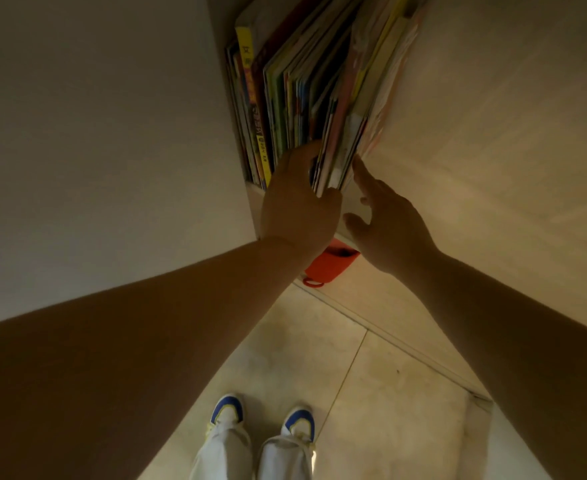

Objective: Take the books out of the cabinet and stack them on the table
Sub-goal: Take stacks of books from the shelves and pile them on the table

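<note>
Left hand (297, 199) grips a bunch of books (323, 98) in the cabinet (492, 98), right hand (385, 216) open beside; clamp both sides, slide out level.

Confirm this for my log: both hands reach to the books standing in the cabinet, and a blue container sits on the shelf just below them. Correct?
Not quite. The container below the books is orange-red, not blue, as the head view shows. The rest holds: the left hand and right hand both reach to the books standing in the cabinet.
</note>
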